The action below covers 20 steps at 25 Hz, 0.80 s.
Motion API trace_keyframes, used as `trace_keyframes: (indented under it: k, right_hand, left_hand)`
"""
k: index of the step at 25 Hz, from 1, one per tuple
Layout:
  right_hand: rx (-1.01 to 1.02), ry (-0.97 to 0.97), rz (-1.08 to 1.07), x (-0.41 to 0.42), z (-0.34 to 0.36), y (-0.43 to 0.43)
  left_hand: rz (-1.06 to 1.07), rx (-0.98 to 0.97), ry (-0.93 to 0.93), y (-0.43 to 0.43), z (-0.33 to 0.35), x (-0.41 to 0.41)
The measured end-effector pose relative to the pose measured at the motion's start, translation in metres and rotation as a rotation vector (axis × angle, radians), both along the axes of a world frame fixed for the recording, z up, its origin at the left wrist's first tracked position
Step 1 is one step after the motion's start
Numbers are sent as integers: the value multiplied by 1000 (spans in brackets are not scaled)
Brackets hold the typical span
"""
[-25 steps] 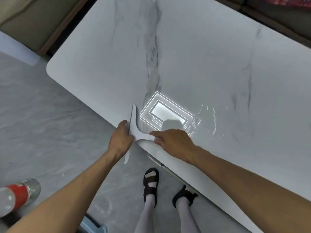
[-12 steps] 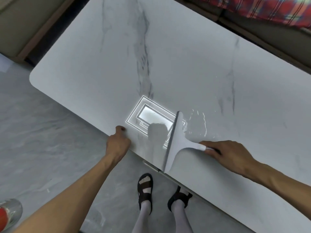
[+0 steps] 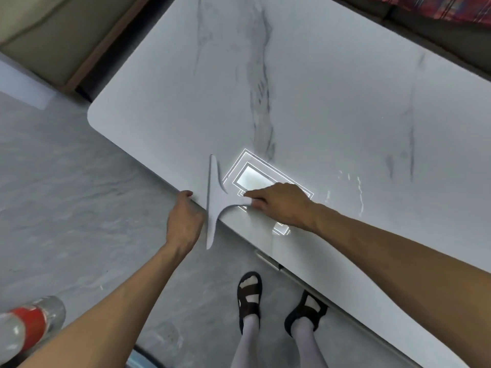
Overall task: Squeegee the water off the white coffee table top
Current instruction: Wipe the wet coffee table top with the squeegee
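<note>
Head view: right hand (image 3: pixel 281 205), fingers clamped on the white squeegee (image 3: pixel 215 205) handle at centre frame; blade overhangs the table (image 3: pixel 318 102) edge beside the left hand (image 3: pixel 183 221), fingers hidden. Water streaks (image 3: pixel 359 189) lie right: keep blade flat, pressure even.

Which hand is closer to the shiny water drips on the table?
The right hand, holding the squeegee handle, has the water drips off to its right. The left hand grips the table edge, beyond the squeegee.

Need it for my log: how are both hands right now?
Left hand: thumb on the coffee table edge, fingers hidden, cannot tell.
Right hand: closed, holding the squeegee handle.
</note>
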State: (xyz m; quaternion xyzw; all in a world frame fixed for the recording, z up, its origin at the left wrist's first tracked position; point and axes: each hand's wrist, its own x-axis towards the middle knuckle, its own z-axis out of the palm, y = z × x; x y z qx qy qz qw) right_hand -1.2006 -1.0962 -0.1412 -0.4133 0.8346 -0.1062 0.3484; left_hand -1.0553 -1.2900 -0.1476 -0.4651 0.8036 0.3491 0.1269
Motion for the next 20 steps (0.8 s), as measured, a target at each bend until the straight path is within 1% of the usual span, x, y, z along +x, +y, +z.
trace_keyframes:
  k: [2,7,9,11,13,15,18,20]
  right_hand:
    - [31,32,-107,-12,6,46]
    - [166,31,-366,-24,41,180]
    - [236,62,-450,-27,55,218]
    - [307,103,-488,-26,69,240]
    - [304,129,-489,-19,78,242]
    - [207,114,-448,-5,76,220]
    - [71,15,-257,32,48,163]
    - [46,-34,-117,58,25,131]
  left_hand:
    - [-95,72,-11,13,-1,-3]
    - [-319,193,-64,49,-4,-25]
    - [-416,208,-104,62,-1,-34]
    - [-439,164,-96,67,4,-37]
    - [-409,38,-34,67,10,-36]
    - [-356,-38,13,66,14,-34]
    - [-301,-15,27,73,12,-28]
    - [-295,7,38,78,10,-24]
